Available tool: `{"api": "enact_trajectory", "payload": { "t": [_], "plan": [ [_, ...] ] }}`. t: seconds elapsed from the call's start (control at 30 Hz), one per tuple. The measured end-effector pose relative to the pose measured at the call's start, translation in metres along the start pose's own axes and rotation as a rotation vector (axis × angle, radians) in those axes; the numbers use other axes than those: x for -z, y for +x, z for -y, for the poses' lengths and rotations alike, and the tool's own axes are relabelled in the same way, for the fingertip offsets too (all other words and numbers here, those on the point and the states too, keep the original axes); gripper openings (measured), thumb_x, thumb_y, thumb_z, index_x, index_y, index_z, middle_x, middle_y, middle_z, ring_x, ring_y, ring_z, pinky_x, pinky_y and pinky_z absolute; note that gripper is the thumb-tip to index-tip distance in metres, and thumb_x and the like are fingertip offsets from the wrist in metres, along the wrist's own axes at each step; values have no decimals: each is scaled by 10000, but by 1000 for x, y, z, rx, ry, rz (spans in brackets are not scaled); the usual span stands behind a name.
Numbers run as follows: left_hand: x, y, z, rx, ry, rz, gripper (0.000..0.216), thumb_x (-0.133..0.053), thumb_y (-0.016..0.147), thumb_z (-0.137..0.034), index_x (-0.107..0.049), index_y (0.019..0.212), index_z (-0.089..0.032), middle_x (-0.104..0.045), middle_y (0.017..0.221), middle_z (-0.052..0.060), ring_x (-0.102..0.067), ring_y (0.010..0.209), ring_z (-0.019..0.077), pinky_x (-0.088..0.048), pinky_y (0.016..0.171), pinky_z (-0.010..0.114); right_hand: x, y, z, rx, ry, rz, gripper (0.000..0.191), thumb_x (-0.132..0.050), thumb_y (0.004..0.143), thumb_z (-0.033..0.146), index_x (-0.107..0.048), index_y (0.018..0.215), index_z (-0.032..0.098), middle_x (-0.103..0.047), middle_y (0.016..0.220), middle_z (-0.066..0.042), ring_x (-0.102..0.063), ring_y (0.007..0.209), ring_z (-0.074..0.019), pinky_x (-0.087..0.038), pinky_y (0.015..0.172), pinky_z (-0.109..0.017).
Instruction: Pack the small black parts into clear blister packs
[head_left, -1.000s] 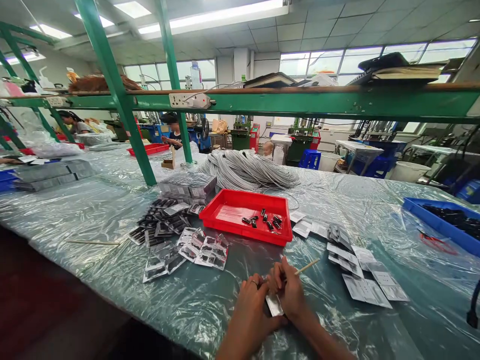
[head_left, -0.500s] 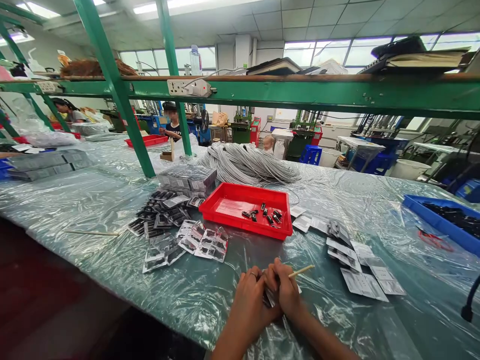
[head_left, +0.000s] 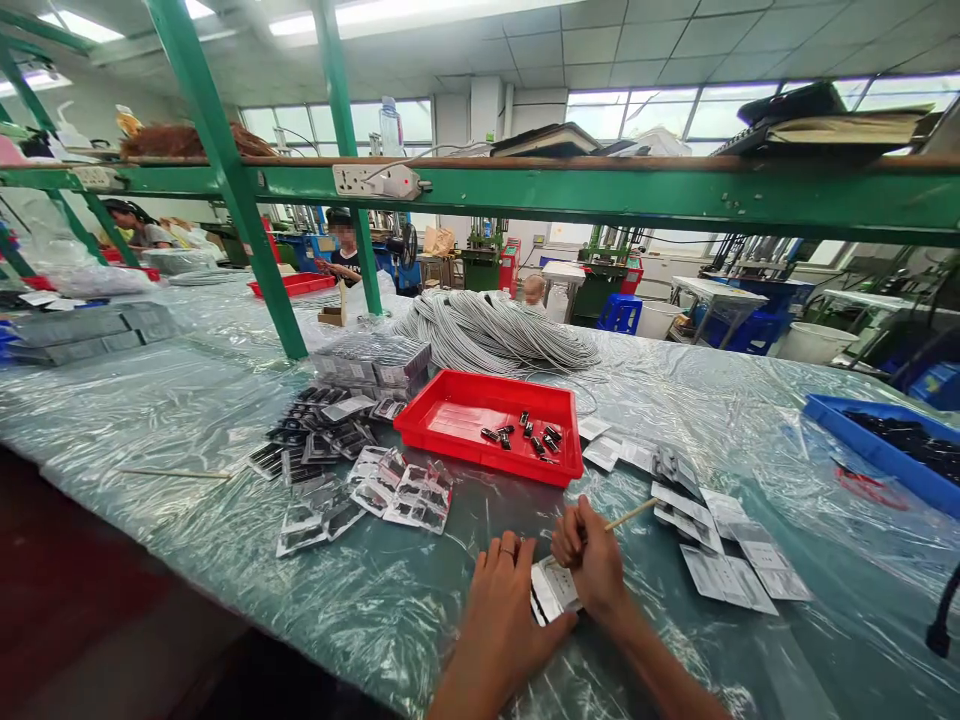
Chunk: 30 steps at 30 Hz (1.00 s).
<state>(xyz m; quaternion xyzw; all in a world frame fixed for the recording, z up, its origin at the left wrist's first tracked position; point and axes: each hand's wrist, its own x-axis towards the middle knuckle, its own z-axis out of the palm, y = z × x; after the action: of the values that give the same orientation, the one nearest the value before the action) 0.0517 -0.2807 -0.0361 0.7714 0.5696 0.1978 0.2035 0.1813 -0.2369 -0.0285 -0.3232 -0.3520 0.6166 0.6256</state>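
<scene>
Packet [head_left: 553, 590]: flat, silvery-white, small dark marks, black left edge; lies between the hands.
Left hand [head_left: 499, 610]: open, fingers extended, thumb at packet's near edge.
Right hand [head_left: 594, 560]: closed around thin pale stick [head_left: 631, 514].

Fitted at the left hand [head_left: 501, 602] with a narrow, metallic-looking finger ring [head_left: 508, 550], banded around one of the long fingers [head_left: 526, 556]. Too small in view to read for engraving or exact finish. Bare across the back of the left hand and onward along the left forearm [head_left: 471, 685]. Bare likewise at the right hand [head_left: 591, 556], right wrist [head_left: 616, 610] and right forearm [head_left: 664, 657] as far as visible. Slender at the fingers, narrower at the wrist, broader along both forearms toward the lower edge of view.
</scene>
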Motion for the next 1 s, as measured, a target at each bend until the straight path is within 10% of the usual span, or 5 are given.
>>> {"api": "enact_trajectory", "payload": {
  "t": [0.73, 1.0],
  "plan": [
    [-16, 0, 4, -42, -51, -111, 469, -775, 671, -427, -660, 1091, -255, -617, 1073, 63, -559, 1049, 297, -400, 948, 466, -5, -25, -2, -161, -385, -25, 568, -559, 823, 630, -345, 477, 233, -256, 419, 88, -211, 370, -72, -148, 397, -265],
    [-11, 2, -1, 7, 19, -36, 562, -756, 665, -510, -638, 1128, -215, -610, 1199, 107, -533, 1147, 337, -370, 1004, 482, 8, -8, 17, -160, -53, -9, 577, -611, 804, 601, -322, 479, 221, -215, 418, 109, -130, 354, -46, -101, 367, -225]
  ]
}}
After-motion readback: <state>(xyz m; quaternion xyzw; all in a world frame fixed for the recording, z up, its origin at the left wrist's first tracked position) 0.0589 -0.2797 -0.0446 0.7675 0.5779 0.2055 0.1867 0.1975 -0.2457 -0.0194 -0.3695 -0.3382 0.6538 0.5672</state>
